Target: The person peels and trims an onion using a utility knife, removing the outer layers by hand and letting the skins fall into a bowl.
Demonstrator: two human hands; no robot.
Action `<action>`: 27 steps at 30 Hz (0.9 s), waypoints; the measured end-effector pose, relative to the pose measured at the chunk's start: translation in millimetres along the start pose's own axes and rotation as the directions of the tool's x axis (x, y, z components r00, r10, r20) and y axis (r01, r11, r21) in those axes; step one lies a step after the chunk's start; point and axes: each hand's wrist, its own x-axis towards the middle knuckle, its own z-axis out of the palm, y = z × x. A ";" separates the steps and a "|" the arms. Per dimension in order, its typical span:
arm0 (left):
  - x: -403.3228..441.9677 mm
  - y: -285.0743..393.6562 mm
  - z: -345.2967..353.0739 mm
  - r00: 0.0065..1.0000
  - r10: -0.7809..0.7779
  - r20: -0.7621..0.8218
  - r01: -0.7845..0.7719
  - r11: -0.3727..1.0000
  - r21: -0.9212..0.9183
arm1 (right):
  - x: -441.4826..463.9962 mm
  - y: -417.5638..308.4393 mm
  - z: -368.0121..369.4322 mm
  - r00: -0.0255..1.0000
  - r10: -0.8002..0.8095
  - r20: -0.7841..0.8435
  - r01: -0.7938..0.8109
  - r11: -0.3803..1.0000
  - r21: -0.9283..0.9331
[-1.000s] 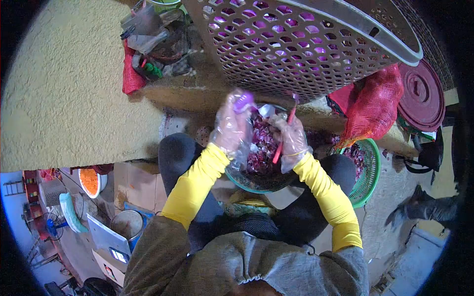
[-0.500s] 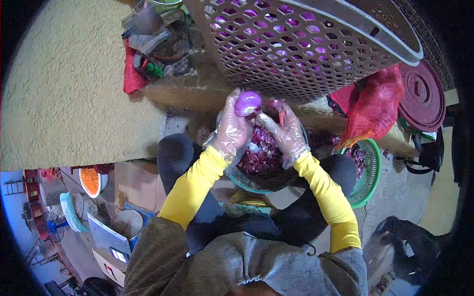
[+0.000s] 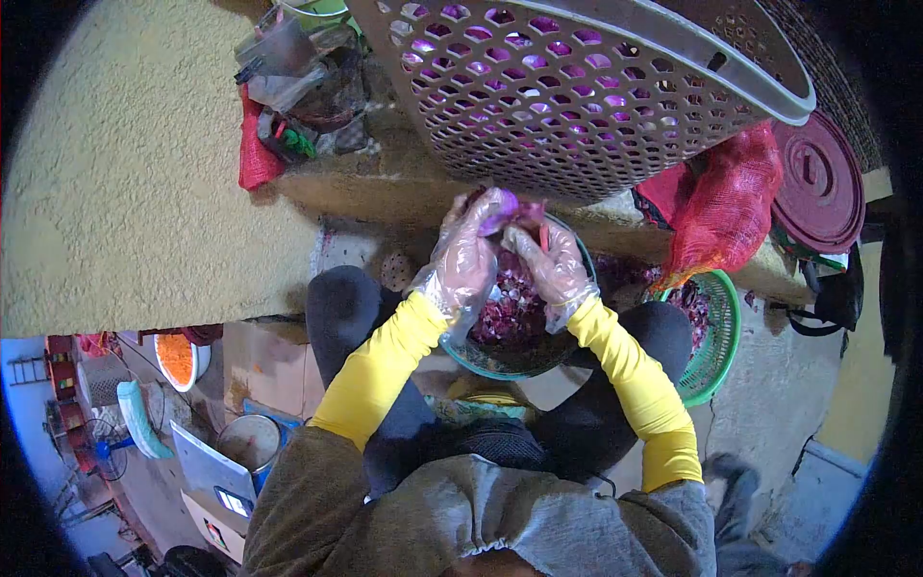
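Note:
In the head view, a purple onion point(image 3: 498, 213) is gripped in my left hand point(image 3: 463, 258), which wears a clear plastic glove. My right hand point(image 3: 560, 271), gloved the same way, is closed close beside the onion around a small red-handled tool point(image 3: 544, 236). The tool's working end is hidden, so I cannot tell its kind. Dark red skin shows between the hands, blurred by motion. Below them, a round teal-rimmed basin point(image 3: 505, 374) between my legs holds a heap of onion peels point(image 3: 510, 313).
A large grey-brown perforated basket point(image 3: 577, 106) full of purple onions leans ahead. To the right are a red mesh sack point(image 3: 726, 212), a maroon lid point(image 3: 817, 183) and a green basket point(image 3: 726, 356) containing peels. An orange-filled white tub point(image 3: 178, 361) stands at left.
The onion has turned and is now more covered by my left fingers. My hands have drawn closer together. A dark-clothed person at the lower right has moved mostly out of view.

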 end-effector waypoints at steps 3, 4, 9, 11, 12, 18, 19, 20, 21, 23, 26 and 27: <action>5.9 18.7 -2.3 0.955 -0.294 -0.029 0.251 0.858 -0.448 | -7.8 -13.8 2.1 0.995 -0.011 0.101 0.022 0.993 -0.113; 6.0 23.7 -1.0 0.963 -0.234 -0.132 0.179 0.926 -0.332 | -10.7 -20.0 -1.0 0.992 0.098 0.075 -0.083 0.981 -0.176; -0.2 50.0 1.3 0.965 0.261 -0.011 -0.192 0.739 0.645 | -2.1 1.2 -45.7 0.981 0.173 0.085 -0.088 0.794 -0.601; -0.8 53.3 -3.7 0.931 0.355 0.086 -0.303 0.621 0.722 | -4.3 -3.4 -47.6 0.959 0.283 0.024 -0.223 0.803 -0.553; -3.5 59.9 -1.0 0.908 0.389 0.154 -0.353 0.515 0.781 | 0.4 14.0 -59.7 0.983 0.175 0.062 -0.110 0.817 -0.566; -8.2 66.0 -0.2 0.936 0.291 0.197 -0.325 0.502 0.801 | -3.3 -15.1 -36.4 0.990 0.125 0.068 -0.090 0.919 -0.384; -8.6 65.4 -0.8 0.956 0.241 0.167 -0.280 0.582 0.763 | -4.5 -21.1 -33.7 0.981 0.189 0.046 -0.154 0.899 -0.411; -7.9 63.5 -2.8 0.956 0.242 0.166 -0.280 0.582 0.764 | -5.2 -26.0 -30.8 0.981 0.189 0.048 -0.153 0.899 -0.411; -7.0 61.2 -5.0 0.963 0.221 0.153 -0.259 0.612 0.748 | -6.1 -30.0 -28.1 0.976 0.217 0.025 -0.187 0.889 -0.418; -6.6 56.7 -8.5 0.970 0.199 0.141 -0.238 0.641 0.730 | -7.9 -33.0 -26.5 0.970 0.244 0.002 -0.221 0.879 -0.423; -7.5 56.7 -9.1 0.943 0.281 0.178 -0.318 0.607 0.728 | -9.9 -37.0 -26.0 0.965 0.263 -0.003 -0.238 0.872 -0.428; -7.7 58.3 -10.7 0.937 0.297 0.184 -0.329 0.578 0.746 | -10.3 -39.9 -25.1 0.950 0.312 -0.029 -0.298 0.870 -0.393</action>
